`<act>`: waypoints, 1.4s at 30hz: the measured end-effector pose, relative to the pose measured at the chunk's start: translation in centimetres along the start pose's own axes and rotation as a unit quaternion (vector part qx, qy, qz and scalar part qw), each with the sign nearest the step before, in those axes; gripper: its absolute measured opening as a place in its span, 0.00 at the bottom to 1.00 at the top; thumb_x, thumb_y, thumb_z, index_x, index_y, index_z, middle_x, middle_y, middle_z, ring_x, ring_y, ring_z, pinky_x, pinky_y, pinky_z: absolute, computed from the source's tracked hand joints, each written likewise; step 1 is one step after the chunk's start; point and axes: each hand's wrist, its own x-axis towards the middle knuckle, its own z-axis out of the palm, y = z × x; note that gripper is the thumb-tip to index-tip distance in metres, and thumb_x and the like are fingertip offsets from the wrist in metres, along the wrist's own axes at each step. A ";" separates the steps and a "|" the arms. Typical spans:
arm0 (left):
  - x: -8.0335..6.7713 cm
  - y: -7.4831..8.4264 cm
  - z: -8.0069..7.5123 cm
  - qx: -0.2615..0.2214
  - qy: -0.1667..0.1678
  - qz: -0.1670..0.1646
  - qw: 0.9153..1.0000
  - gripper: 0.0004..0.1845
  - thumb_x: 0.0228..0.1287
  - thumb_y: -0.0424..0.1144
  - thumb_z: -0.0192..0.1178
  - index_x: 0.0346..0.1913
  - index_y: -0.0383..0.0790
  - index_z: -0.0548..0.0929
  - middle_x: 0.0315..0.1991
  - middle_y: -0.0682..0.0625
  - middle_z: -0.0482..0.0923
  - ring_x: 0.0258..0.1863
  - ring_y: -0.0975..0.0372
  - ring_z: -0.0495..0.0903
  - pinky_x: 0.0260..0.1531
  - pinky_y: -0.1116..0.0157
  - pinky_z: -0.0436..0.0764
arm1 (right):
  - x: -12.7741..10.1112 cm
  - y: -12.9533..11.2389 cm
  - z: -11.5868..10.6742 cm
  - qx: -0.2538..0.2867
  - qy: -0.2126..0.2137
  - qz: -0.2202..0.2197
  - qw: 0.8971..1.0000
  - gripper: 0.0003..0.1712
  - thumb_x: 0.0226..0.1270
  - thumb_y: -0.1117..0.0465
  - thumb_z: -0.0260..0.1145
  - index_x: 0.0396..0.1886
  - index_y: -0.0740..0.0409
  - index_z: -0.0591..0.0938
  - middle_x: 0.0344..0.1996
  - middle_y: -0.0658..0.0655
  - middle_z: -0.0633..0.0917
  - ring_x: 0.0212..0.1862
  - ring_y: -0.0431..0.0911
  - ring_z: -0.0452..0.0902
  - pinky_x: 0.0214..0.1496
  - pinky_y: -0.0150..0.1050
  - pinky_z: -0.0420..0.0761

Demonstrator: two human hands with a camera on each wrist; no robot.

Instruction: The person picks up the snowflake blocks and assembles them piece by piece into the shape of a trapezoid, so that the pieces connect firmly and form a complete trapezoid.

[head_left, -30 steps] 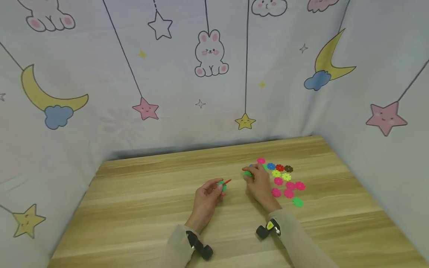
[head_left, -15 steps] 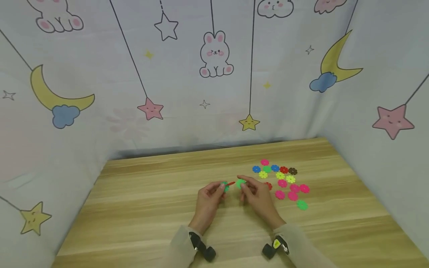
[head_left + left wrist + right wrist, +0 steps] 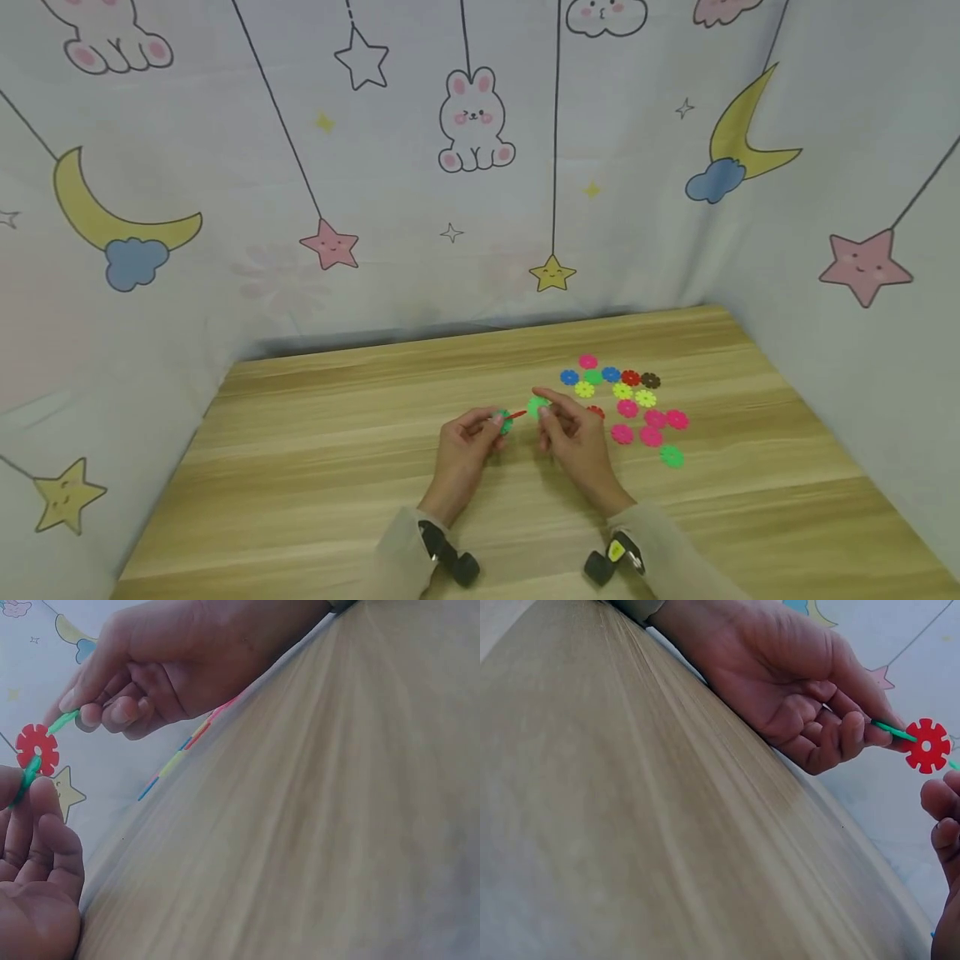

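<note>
Fingers of the left hand point(image 3: 463, 446) are curled and pinch a green disc point(image 3: 502, 422) that is slotted into a red disc point(image 3: 516, 413); in the left wrist view the red disc point(image 3: 37, 749) stands edge-joined between two green pieces. Fingers of the right hand point(image 3: 577, 442) are curled and pinch a second green disc point(image 3: 537, 407) between thumb and forefinger. This disc sits at 3 o'clock from the red disc, just beside it; the left wrist view shows the second green disc point(image 3: 63, 722) touching the red disc's rim.

Both hands are raised above the wooden table point(image 3: 315, 467), near its centre, fingertips close together.

Loose discs point(image 3: 626, 407) lie flat on the table at 2 o'clock from the right hand, near it. The cluster includes pink, blue, yellow-green, red, brown and green pieces. One green loose disc point(image 3: 671, 456) lies at the cluster's 5 o'clock edge. A red loose piece point(image 3: 596, 411) is partly hidden behind the right hand's fingers.

A printed curtain point(image 3: 472, 167) with rabbits, moons and stars encloses the table at 9, 12 and 3 o'clock. Nothing lies on the table between the two hands.
</note>
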 end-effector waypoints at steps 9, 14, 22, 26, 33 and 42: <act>-0.1 0.0 -0.1 0.013 -0.002 0.021 1.000 0.12 0.67 0.39 0.67 0.47 0.34 0.86 0.31 0.48 0.83 0.24 0.64 0.79 0.28 0.71 0.80 | 0.0 -0.1 0.2 -0.002 -0.008 -0.001 1.000 0.17 0.74 0.70 0.60 0.59 0.62 0.81 0.26 0.73 0.80 0.20 0.61 0.77 0.20 0.38 0.80; 0.0 -0.1 0.0 0.020 0.001 0.019 1.000 0.12 0.66 0.40 0.68 0.47 0.35 0.87 0.29 0.48 0.82 0.22 0.65 0.78 0.25 0.73 0.77 | 0.0 -0.2 0.2 -0.005 -0.011 -0.011 1.000 0.16 0.74 0.71 0.60 0.58 0.63 0.81 0.25 0.73 0.80 0.19 0.59 0.77 0.19 0.36 0.78; -0.1 -0.3 -0.1 0.030 0.001 0.030 0.999 0.13 0.66 0.40 0.68 0.49 0.38 0.87 0.27 0.50 0.81 0.22 0.65 0.77 0.24 0.73 0.76 | -0.1 0.1 0.1 -0.011 -0.026 -0.011 1.000 0.16 0.73 0.72 0.60 0.57 0.63 0.82 0.25 0.71 0.81 0.19 0.58 0.77 0.18 0.32 0.76; -0.1 -0.4 -0.2 0.036 0.000 0.035 0.999 0.14 0.65 0.41 0.68 0.51 0.39 0.87 0.25 0.50 0.79 0.22 0.65 0.77 0.24 0.73 0.75 | -0.1 0.2 0.1 -0.009 -0.033 -0.011 0.999 0.16 0.74 0.72 0.59 0.57 0.63 0.82 0.25 0.73 0.81 0.19 0.60 0.77 0.19 0.33 0.77; -0.1 -0.6 -0.4 0.044 -0.001 0.034 0.998 0.12 0.65 0.39 0.68 0.50 0.40 0.88 0.25 0.49 0.79 0.22 0.64 0.78 0.24 0.73 0.75 | -0.1 0.3 0.1 -0.008 -0.041 -0.007 0.999 0.16 0.73 0.73 0.59 0.57 0.64 0.82 0.25 0.73 0.81 0.20 0.63 0.77 0.19 0.32 0.76; 0.1 -0.6 -0.4 0.061 -0.017 0.035 0.997 0.12 0.67 0.37 0.67 0.50 0.37 0.87 0.24 0.50 0.79 0.21 0.64 0.77 0.25 0.73 0.75 | -0.1 2.0 -0.2 -0.006 -0.062 -0.004 0.998 0.16 0.72 0.74 0.60 0.57 0.63 0.82 0.23 0.72 0.81 0.19 0.62 0.77 0.17 0.32 0.74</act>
